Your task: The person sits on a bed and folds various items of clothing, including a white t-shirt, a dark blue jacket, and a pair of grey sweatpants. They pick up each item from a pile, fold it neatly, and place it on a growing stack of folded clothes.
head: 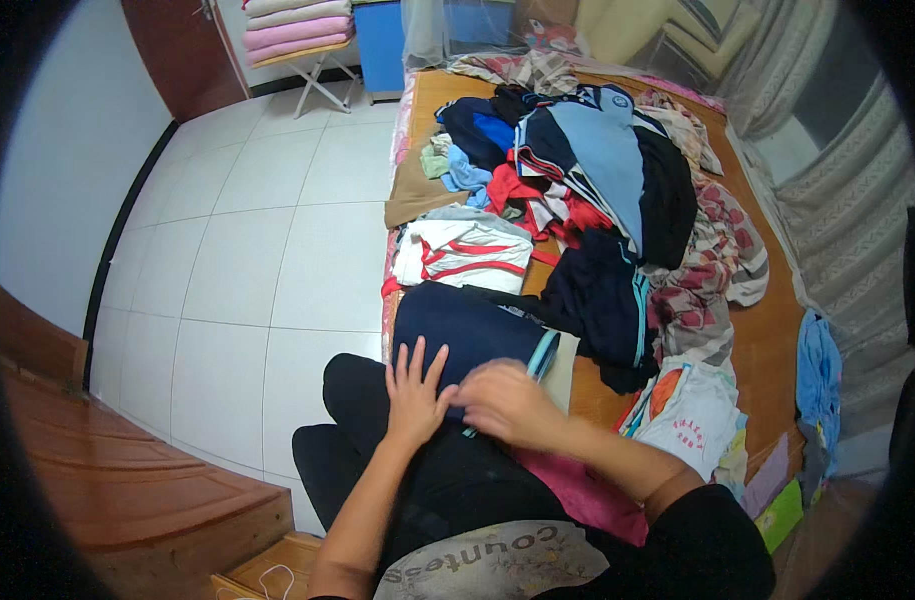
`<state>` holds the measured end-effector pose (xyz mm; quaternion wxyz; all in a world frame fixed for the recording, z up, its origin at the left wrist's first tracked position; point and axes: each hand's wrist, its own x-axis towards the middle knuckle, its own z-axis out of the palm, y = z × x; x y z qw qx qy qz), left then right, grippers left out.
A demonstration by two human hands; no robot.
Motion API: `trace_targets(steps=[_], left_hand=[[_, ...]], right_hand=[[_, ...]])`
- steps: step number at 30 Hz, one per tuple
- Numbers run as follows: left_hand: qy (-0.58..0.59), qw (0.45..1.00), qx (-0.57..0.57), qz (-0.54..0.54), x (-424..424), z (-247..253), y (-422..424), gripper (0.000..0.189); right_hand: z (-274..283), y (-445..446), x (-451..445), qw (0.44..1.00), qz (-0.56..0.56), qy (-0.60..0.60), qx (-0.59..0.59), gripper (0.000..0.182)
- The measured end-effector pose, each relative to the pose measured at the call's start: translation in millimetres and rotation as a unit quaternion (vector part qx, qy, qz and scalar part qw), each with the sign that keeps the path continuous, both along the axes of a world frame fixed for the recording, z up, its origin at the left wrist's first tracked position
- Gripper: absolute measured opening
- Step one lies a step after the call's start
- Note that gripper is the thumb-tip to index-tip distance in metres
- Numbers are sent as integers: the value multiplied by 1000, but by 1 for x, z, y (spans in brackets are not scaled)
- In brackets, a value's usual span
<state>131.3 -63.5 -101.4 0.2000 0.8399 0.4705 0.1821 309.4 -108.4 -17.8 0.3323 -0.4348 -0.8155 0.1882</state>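
Note:
My left hand (416, 394) rests with spread fingers on a folded navy garment (457, 322), which lies at the bed's edge against my lap. Light-blue trim runs along the garment's right end. Blurred by motion, my right hand (506, 401) is over the garment's near right part, its fingers bent and close to my left thumb. Whether it pinches any cloth cannot be made out. Just beyond lies a folded white garment with red trim (465, 251). Dark navy trousers with a light-blue stripe (600, 300) lie loosely to the right.
A heap of clothes (585, 157) covers the far part of the wooden bed surface (772, 352). Patterned bedding (697, 300) runs along the right, with white printed clothes (682, 420) nearer me. Folded pink and white textiles (298, 30) sit on a folding stand. Tiled floor (224, 262) lies left.

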Motion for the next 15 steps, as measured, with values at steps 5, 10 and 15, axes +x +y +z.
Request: trace_targets(steps=[5, 10, 15], left_hand=[[44, 999, 4, 17, 12, -21, -2, 67], [-79, 986, -46, 142, 6, -39, -3, 98], [-74, 984, -108, 125, -5, -31, -5, 99]], right_hand=[[-46, 77, 65, 933, -183, -179, -253, 62], [-68, 153, 91, 887, -19, -66, -456, 69], [-71, 164, 67, 798, -31, -13, -601, 71]])
